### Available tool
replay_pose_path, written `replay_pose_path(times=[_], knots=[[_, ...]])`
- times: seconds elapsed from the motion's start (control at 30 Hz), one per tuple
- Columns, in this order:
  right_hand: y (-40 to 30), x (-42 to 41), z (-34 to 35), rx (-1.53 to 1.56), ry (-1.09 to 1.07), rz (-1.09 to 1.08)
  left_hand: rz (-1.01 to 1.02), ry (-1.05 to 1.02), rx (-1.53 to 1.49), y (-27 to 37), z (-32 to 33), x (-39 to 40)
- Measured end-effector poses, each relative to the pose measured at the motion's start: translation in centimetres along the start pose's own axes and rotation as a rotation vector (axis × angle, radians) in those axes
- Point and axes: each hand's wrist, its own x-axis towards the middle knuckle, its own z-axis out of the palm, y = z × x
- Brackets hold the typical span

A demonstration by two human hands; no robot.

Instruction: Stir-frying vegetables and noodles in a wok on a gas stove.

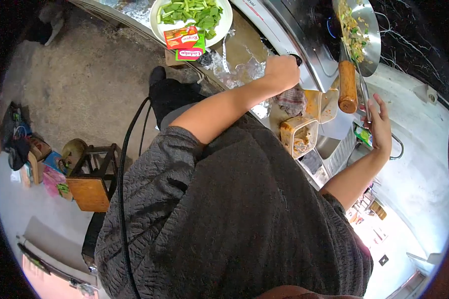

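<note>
My left hand [283, 73] is closed on a black knob [296, 59] at the front of the gas stove [303, 41]. The fingers of my right hand [378, 123] hold the thin metal handle of a cooking utensil [364, 91]; its working end is hidden at the pan. The pan [372, 45] has a wooden handle [347, 88] and holds a chopped mixture [353, 33] of pale and green pieces. A blue flame [330, 27] shows beside it. Left of the stove, a white plate [228, 22] bears cut green vegetables [205, 13] and two seasoning sachets [181, 37].
Near the stove's front corner lie a striped cloth [292, 101] and food-stained plastic containers [306, 144]. A metal sink [326, 146] and a green packet [363, 133] are close to my right arm. On the floor side, a wooden stool [89, 192] stands at the left. Crumpled foil [243, 73] covers part of the counter.
</note>
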Motion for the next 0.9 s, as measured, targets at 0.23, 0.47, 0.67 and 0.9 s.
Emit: replay_pose_path(times=[0.23, 0.47, 0.67, 0.9], knots=[[3.4, 0.6, -1.6, -0.003, 0.145, -0.163, -0.038, -0.379, 0.222, 1.4, -5.2, -2.0], [5.7, -1.0, -2.1, 0.396, 0.734, -0.342, 0.205, -0.806, -0.076, 4.4, -25.3, -3.0], [3.0, -6.0, -0.3, 0.496, 0.982, -0.131, 0.365, -0.273, -0.242, 5.1, -42.7, -1.7], [-0.8, -13.7, 2.1, 0.375, 1.27, 0.062, 0.458, 0.495, -0.377, 1.4, -54.3, 10.6]])
